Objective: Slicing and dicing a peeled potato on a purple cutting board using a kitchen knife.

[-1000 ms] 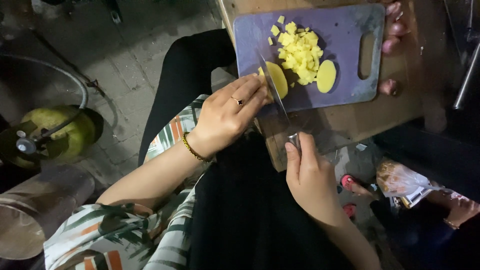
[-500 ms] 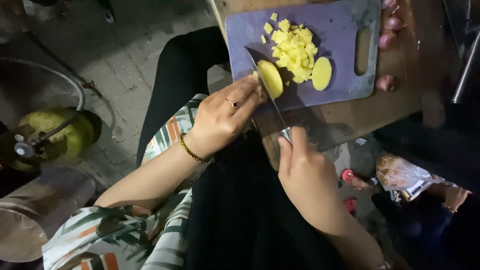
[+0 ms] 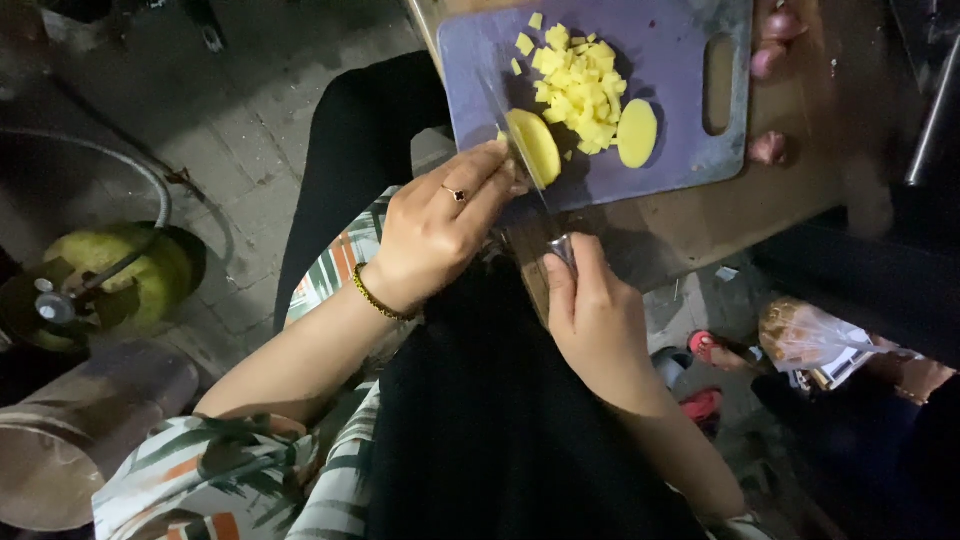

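Purple cutting board (image 3: 680, 150) holds a yellow potato slice (image 3: 535, 147) right at the left hand (image 3: 440, 225) fingertips, which are curled down pinning its near edge. Right hand (image 3: 595, 320) is closed around the knife (image 3: 525, 165) handle, blade running forward from its fingers, touching the slice. Diced pile (image 3: 582, 85) and a second round slice (image 3: 637, 133) lie just beyond the blade.

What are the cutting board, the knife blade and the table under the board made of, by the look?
Cutting board: likely plastic; uniform matte purple, moulded handle slot, scuffed face.
Knife blade: metal, probably steel; thin, grey, dull sheen. The right hand covers the handle, so its material is unclear.
Table: looks like wood; brown, worn, uneven tone. Dim light leaves that open.
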